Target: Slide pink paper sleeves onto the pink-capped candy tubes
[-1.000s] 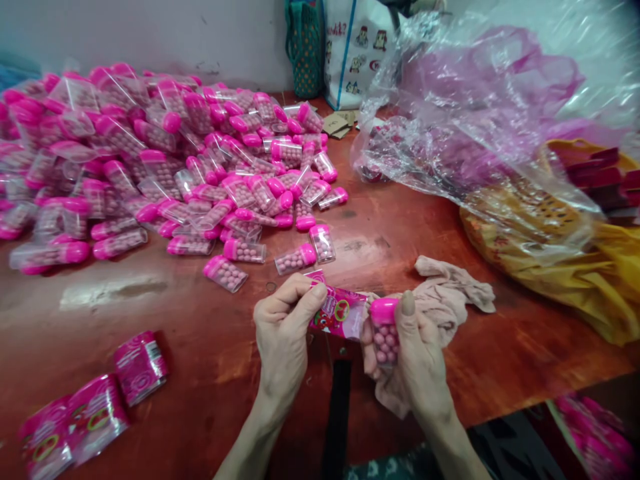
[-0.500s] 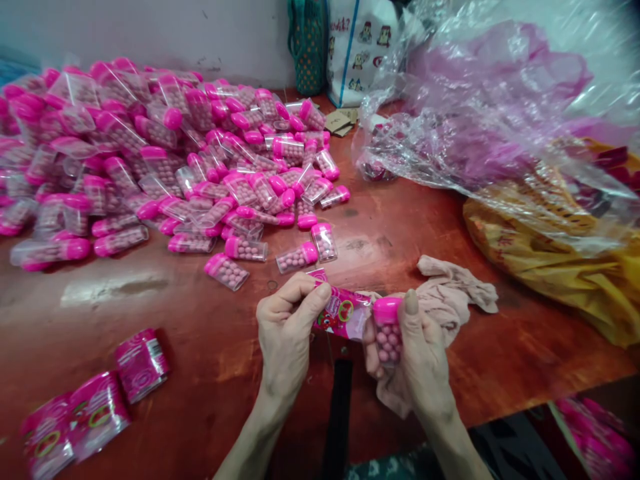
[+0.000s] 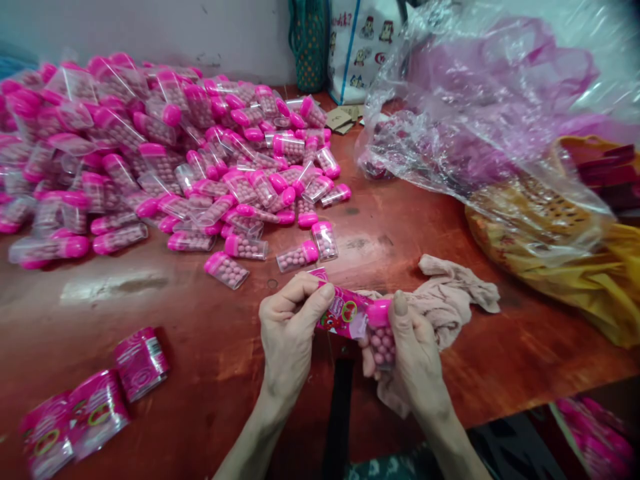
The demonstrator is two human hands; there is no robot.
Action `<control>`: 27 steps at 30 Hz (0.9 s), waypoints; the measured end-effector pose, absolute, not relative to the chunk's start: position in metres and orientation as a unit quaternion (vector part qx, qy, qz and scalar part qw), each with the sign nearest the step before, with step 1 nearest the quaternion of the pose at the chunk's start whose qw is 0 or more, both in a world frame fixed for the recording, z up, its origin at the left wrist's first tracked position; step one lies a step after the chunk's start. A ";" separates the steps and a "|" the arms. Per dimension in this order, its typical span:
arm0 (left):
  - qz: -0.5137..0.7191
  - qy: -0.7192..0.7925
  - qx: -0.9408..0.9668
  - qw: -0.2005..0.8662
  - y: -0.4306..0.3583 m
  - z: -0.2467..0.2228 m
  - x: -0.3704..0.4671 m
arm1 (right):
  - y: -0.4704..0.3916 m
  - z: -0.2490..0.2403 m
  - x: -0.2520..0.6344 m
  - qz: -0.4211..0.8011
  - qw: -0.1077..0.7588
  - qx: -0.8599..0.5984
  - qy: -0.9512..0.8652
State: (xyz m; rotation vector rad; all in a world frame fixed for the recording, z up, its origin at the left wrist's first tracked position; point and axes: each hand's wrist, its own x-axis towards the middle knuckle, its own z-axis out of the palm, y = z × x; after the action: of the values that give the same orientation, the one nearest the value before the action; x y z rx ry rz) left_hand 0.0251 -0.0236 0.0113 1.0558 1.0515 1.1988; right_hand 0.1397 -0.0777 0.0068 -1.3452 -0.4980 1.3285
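In the head view, your left hand (image 3: 289,333) pinches a shiny pink wrapper (image 3: 344,313) between thumb and fingers, with no gap left. Your right hand (image 3: 416,353) curls around a small clear bottle (image 3: 382,343) with a pink cap and pink balls inside. The bottle is nearly upright, cap up, close to the wrapper's end. Both are held over the table (image 3: 210,353), near its front edge. You seem to pinch one end of the wrapper so the end toward the bottle stays free. The big pile of bottles (image 3: 150,153) sits by the back edge on the left, maybe to leave your hands room. More pink wrappers (image 3: 100,407) lie left of your hands, toward the front edge, perhaps to be easy to grab.

Some right fingers hide behind the bottle. I cannot tell if the wrapper touches it. The pile is cut off at the left. Crinkly clear plastic (image 3: 480,127) on the right makes it hard to see what is under it.
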 end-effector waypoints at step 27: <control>0.499 0.451 0.427 0.604 -0.022 0.012 0.023 | -0.077 0.010 0.140 0.593 0.553 -0.554 -0.188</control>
State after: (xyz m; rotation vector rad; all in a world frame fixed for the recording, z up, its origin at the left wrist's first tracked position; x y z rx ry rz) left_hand 0.0233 -0.0216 0.0122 0.9869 1.0434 1.1556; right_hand 0.1399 -0.0768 0.0103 -1.3106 -0.4438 1.4016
